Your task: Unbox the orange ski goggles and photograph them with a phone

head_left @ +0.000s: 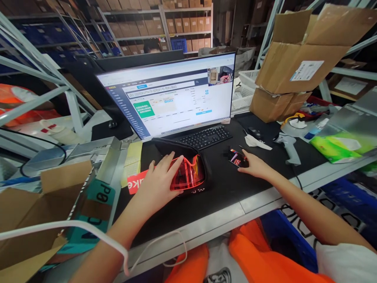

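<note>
A pair of red mirrored goggles (191,173) lies in an open black case (176,147) on the black desk mat (224,188), in front of the keyboard (206,136). My left hand (157,182) rests flat on the left side of the red lens, fingers stretched out. My right hand (255,165) lies on the mat to the right, its fingertips touching a small phone (237,158) with a lit screen. A red label (136,181) pokes out beside my left hand.
A monitor (173,94) stands behind the keyboard. Stacked cardboard boxes (294,63) sit at the right rear, with a mouse (255,131), a grey barcode scanner (290,147) and a green packet (338,147) nearby. An open carton (35,212) stands at left. Orange bags (265,259) lie below the desk edge.
</note>
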`<state>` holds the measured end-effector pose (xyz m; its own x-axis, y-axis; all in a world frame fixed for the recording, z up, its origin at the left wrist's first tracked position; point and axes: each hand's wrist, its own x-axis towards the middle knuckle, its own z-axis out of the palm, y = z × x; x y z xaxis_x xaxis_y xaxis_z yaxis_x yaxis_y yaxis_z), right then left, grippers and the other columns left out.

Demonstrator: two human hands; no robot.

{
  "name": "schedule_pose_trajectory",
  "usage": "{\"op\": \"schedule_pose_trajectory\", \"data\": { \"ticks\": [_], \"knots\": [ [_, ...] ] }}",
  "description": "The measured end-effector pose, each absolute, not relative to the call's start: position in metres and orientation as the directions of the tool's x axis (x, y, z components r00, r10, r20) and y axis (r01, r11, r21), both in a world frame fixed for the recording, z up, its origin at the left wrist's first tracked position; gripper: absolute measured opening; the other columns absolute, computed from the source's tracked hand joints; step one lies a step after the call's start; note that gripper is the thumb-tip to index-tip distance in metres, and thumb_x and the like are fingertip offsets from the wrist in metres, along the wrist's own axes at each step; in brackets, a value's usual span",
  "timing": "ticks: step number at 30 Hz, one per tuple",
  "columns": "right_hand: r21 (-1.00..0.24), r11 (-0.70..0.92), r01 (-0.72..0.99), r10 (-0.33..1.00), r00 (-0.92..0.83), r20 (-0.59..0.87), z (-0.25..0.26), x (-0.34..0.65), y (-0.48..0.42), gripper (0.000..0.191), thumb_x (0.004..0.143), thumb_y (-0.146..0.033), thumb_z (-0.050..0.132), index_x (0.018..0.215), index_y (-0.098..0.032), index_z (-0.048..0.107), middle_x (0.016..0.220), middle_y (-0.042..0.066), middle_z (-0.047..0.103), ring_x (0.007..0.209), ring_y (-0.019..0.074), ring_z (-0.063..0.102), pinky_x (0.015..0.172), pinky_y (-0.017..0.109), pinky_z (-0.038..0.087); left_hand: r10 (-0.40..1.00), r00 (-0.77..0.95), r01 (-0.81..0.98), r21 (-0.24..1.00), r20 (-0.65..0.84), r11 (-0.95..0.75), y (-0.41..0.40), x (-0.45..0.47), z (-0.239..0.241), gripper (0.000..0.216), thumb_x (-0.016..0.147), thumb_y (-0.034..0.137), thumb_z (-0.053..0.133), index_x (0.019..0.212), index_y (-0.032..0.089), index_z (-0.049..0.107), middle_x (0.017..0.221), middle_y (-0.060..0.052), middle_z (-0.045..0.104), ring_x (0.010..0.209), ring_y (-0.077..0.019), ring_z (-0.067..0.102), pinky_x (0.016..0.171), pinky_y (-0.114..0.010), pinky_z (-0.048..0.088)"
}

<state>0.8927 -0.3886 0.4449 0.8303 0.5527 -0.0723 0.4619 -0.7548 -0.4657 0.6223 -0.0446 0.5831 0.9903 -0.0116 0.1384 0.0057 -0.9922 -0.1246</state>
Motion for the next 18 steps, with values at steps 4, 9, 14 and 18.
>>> {"op": "schedule_pose_trajectory", "data": {
  "ticks": [4, 9, 14, 18],
  "knots": [
    [-0.428, -0.780, 0.456, 0.495, 0.868, 0.024, 0.446, 0.880, -0.386, 0.107, 0.078, -0.042, 0.083, 0.168, -0.014, 0.033, 0.148, 0.024, 0.063, 0.139, 0.0410, 0.060, 0.116, 0.055, 0.048, -0.005, 0.990, 0.012, -0.124, 0.138, -0.992, -0.046, 0.621, 0.584, 0.109, 0.075, 0.038, 0.093, 0.167, 0.024, 0.036, 0.175, -0.022, 0.030, 0.158, -0.0444, 0.040, 0.122, -0.070, 0.042],
    [-0.444, -0.755, 0.483, 0.474, 0.869, 0.140, 0.449, 0.868, -0.386, 0.106, 0.079, -0.034, 0.078, 0.170, -0.019, 0.027, 0.147, 0.021, 0.060, 0.137, 0.0384, 0.061, 0.115, 0.051, 0.050, -0.023, 0.991, -0.011, -0.092, 0.131, -0.996, -0.042, 0.618, 0.581, 0.113, 0.076, 0.048, 0.091, 0.169, 0.023, 0.033, 0.176, -0.023, 0.026, 0.161, -0.0471, 0.032, 0.123, -0.075, 0.037],
    [-0.458, -0.683, 0.569, 0.446, 0.822, 0.355, 0.474, 0.863, -0.384, 0.095, 0.082, -0.039, 0.075, 0.166, -0.019, 0.035, 0.151, 0.021, 0.057, 0.144, 0.0385, 0.054, 0.123, 0.054, 0.043, -0.079, 0.939, -0.089, 0.017, 0.335, -0.996, -0.040, 0.614, 0.579, 0.102, 0.090, 0.056, 0.077, 0.171, 0.026, 0.024, 0.177, -0.021, 0.026, 0.165, -0.0495, 0.019, 0.124, -0.080, 0.030],
    [-0.500, -0.582, 0.641, 0.380, 0.759, 0.530, 0.512, 0.864, -0.362, 0.062, 0.085, -0.047, 0.075, 0.141, -0.023, 0.065, 0.147, 0.018, 0.058, 0.143, 0.0368, 0.054, 0.125, 0.055, 0.041, -0.049, 0.779, -0.171, 0.136, 0.625, -0.976, -0.052, 0.613, 0.592, 0.079, 0.101, 0.045, 0.064, 0.168, 0.037, 0.024, 0.176, -0.012, 0.031, 0.168, -0.0427, 0.014, 0.128, -0.075, 0.028]
  ]
}}
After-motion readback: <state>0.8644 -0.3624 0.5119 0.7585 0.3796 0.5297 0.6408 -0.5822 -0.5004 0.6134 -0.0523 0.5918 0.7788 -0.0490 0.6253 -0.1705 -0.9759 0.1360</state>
